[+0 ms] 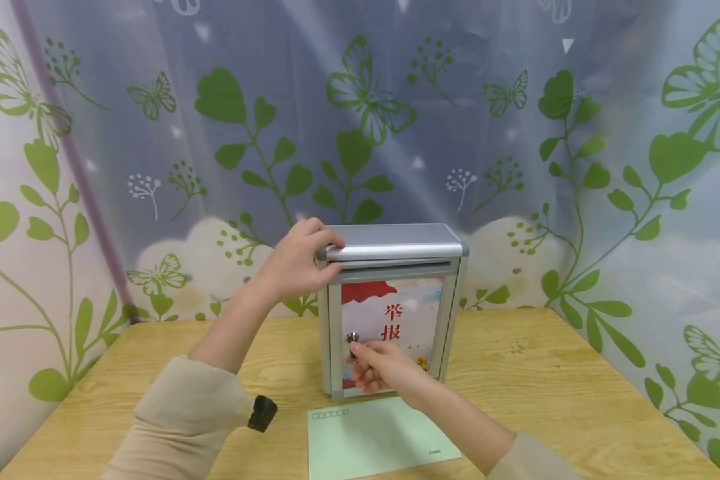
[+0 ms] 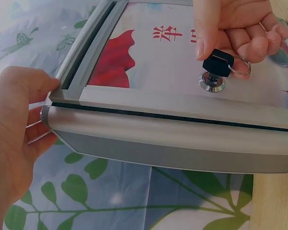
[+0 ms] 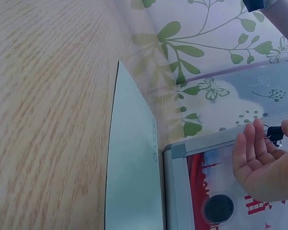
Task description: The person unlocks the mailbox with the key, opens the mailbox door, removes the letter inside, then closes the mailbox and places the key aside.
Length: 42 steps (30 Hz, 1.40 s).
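A silver-framed letter box with red characters on its front panel stands upright on the table. At its upper left corner, my left hand grips the frame, thumb on the front and fingers over the top. A black-headed key sits in the round lock on the front panel. My right hand pinches the key's head between thumb and fingers, and a thin metal ring hangs from it. In the right wrist view the key shows between thumb and fingertips.
A pale green envelope lies flat on the wooden table just in front of the box. Behind stands a curtain printed with green leaves and butterflies. A black strap end sticks out from the left sleeve.
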{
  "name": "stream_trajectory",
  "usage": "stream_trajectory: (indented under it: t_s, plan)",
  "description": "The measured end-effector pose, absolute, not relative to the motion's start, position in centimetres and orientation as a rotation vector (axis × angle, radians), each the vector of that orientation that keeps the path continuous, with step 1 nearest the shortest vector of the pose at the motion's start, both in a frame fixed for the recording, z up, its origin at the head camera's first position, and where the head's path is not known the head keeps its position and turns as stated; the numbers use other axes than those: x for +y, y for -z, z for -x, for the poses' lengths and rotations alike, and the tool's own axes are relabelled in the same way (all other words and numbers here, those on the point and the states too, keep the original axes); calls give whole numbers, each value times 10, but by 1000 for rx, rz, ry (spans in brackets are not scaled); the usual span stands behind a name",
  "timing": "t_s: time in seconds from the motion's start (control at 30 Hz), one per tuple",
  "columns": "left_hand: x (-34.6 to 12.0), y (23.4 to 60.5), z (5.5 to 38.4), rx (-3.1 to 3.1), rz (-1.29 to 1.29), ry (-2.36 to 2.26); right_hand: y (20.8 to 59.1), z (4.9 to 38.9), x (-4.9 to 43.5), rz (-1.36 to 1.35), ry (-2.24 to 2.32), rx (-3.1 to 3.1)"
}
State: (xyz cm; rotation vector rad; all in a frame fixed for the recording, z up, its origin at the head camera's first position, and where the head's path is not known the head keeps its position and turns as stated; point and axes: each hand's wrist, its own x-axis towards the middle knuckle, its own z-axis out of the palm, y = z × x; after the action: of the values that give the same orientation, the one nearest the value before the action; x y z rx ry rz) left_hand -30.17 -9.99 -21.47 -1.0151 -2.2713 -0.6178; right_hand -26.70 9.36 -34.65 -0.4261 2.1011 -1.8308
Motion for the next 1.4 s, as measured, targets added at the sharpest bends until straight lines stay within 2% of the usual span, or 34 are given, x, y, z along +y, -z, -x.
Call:
stream_trajectory:
  t_s: [0.83, 1.13, 1.4]
  plan:
    - [-98, 218, 304, -2202, 995, 483, 350, 272, 84, 368, 1987, 1877]
    - [-94, 222, 305, -2138, 1018, 392, 357, 272, 85, 272, 2115, 1521]
    - [-95, 220, 305, -2123, 1011, 401, 358, 271, 85, 264, 2169, 1512]
